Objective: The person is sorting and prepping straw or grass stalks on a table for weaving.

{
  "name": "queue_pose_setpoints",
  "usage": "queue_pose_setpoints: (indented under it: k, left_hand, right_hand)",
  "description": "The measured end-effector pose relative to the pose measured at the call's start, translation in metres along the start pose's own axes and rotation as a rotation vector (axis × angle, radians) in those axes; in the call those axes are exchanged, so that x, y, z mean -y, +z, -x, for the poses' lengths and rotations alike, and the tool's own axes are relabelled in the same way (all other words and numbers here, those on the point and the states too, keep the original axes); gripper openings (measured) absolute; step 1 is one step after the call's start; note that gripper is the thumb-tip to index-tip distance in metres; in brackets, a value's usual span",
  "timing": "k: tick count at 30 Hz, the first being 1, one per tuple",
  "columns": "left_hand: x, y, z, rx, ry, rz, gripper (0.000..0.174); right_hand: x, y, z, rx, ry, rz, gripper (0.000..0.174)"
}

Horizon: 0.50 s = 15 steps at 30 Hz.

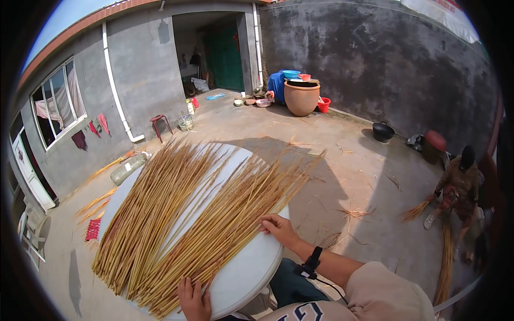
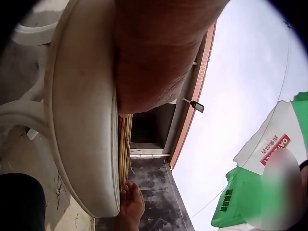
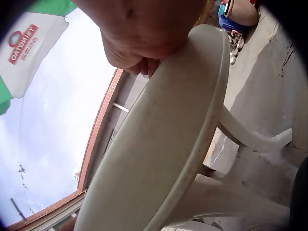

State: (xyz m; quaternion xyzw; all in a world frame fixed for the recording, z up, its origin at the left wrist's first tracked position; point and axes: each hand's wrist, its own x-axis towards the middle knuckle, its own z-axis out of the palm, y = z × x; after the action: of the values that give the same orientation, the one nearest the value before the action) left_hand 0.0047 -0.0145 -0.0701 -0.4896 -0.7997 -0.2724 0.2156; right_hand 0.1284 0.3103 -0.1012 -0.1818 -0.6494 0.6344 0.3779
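Two spread piles of dry golden stalks with feathery brown heads lie side by side on a round white table (image 1: 247, 281). The left pile (image 1: 142, 214) fans out toward the far side, and the right pile (image 1: 214, 230) slants up to the right. My left hand (image 1: 194, 300) rests at the cut near ends of the right pile, fingers extended over them. Along that pile's right side is my right hand (image 1: 280, 230), its slightly bent fingers touching the outer stalks. In the left wrist view, the right hand (image 2: 131, 204) shows beside the stalk layer (image 2: 123, 149).
A person (image 1: 458, 182) sits at the right with a bunch of stalks (image 1: 415, 211) in one hand. A large clay pot (image 1: 301, 97), a red bucket (image 1: 324, 105) and a black pan (image 1: 383, 131) stand by the wall. A red stool (image 1: 160, 127) is near the house.
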Motion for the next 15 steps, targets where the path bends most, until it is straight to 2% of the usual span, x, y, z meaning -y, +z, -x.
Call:
queue_pose_setpoints:
  k: [2, 6, 15]
  left_hand:
    - [0.002, 0.007, -0.002, 0.051, 0.092, -0.023, 0.03]
    - [0.0, 0.003, 0.0, 0.066, 0.068, -0.053, 0.028]
    - [-0.005, 0.003, -0.001, 0.089, 0.084, -0.075, 0.029]
  right_hand:
    - [0.0, 0.0, -0.001, -0.007, 0.021, 0.04, 0.019]
    - [0.007, 0.007, 0.002, -0.069, 0.029, 0.139, 0.017]
    - [0.009, 0.008, 0.003, -0.073, -0.009, 0.227, 0.015]
